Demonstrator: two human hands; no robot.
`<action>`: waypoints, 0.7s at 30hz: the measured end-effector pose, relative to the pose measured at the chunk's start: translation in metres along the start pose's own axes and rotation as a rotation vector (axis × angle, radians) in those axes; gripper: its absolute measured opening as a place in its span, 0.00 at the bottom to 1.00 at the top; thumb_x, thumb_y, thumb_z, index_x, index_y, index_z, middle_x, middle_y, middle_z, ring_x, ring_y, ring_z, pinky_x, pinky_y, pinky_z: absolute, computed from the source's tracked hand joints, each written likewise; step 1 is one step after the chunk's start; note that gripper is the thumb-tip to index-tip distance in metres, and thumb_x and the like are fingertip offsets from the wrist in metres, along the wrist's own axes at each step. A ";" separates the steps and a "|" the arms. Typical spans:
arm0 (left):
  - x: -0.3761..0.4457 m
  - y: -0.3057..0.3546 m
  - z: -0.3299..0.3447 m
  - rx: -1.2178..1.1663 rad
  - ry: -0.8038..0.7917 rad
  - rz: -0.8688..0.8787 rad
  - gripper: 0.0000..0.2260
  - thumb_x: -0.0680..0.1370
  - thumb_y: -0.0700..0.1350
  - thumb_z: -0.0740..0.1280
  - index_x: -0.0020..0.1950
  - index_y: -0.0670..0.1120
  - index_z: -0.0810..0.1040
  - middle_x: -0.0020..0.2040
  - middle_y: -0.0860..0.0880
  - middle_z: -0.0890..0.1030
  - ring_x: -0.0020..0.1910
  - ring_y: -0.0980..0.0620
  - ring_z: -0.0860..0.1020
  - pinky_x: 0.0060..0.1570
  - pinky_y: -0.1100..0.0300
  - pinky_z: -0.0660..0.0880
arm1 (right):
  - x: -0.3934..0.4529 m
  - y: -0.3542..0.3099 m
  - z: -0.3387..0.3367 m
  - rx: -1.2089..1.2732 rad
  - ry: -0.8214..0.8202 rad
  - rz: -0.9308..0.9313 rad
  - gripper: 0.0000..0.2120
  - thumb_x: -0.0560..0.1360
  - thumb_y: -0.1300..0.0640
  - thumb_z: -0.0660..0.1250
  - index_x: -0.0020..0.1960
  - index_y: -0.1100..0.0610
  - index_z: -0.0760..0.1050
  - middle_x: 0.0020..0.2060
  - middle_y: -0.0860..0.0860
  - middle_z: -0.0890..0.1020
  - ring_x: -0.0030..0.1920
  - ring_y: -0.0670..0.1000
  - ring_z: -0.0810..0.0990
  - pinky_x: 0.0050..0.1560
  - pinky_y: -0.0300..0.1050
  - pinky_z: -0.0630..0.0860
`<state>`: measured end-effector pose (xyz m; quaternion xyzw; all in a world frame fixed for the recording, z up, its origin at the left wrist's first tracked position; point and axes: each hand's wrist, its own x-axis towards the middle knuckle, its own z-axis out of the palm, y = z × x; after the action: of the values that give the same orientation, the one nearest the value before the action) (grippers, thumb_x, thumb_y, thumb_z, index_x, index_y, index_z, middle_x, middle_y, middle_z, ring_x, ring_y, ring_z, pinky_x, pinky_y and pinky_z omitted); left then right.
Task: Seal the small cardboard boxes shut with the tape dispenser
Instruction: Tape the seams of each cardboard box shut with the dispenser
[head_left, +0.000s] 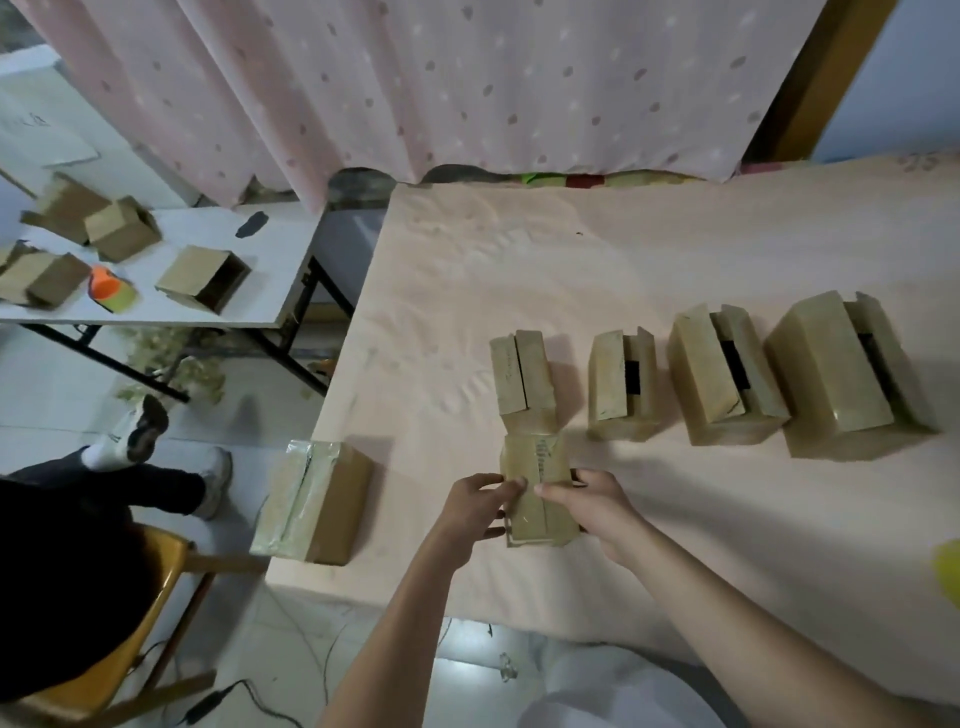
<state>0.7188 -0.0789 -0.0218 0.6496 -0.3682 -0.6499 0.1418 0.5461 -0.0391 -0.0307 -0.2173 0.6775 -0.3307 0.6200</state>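
While both hands are gripping it from either side, a small taped box (537, 493) is sitting between them on the table (675, 519).

The left hand (475, 506) is curling its fingers onto the box's left face, thumb under the near edge; the right hand (592, 506) is clasping the right face, its fingertips (543, 488) pressing on the top seam. Just beyond the fingers, a second box (522, 371) is touching the held one, with three open boxes (727, 374) lining up to the right of it. Left of the left hand, a sealed box (314, 501) is lying apart at the table's corner.
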 end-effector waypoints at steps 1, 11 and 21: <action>0.005 0.003 -0.008 0.007 -0.001 -0.010 0.23 0.74 0.54 0.75 0.64 0.44 0.78 0.54 0.46 0.85 0.54 0.44 0.84 0.47 0.54 0.81 | 0.005 -0.003 0.007 0.006 0.007 0.005 0.11 0.72 0.56 0.77 0.53 0.54 0.83 0.47 0.49 0.87 0.47 0.50 0.85 0.49 0.46 0.82; 0.025 0.007 -0.073 0.060 0.021 -0.037 0.23 0.75 0.53 0.74 0.67 0.44 0.76 0.52 0.48 0.84 0.46 0.50 0.83 0.52 0.52 0.80 | 0.026 -0.021 0.073 -0.062 0.023 0.019 0.08 0.73 0.56 0.75 0.51 0.52 0.81 0.46 0.48 0.86 0.45 0.47 0.84 0.40 0.42 0.79; 0.033 -0.002 -0.128 0.131 -0.096 -0.007 0.20 0.77 0.51 0.73 0.65 0.45 0.76 0.49 0.49 0.84 0.44 0.51 0.82 0.54 0.53 0.79 | 0.017 -0.013 0.134 -0.039 0.150 0.042 0.11 0.73 0.54 0.75 0.54 0.56 0.81 0.47 0.51 0.86 0.47 0.51 0.84 0.44 0.44 0.80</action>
<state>0.8367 -0.1374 -0.0327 0.6267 -0.4141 -0.6554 0.0790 0.6737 -0.0840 -0.0352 -0.1896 0.7327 -0.3196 0.5701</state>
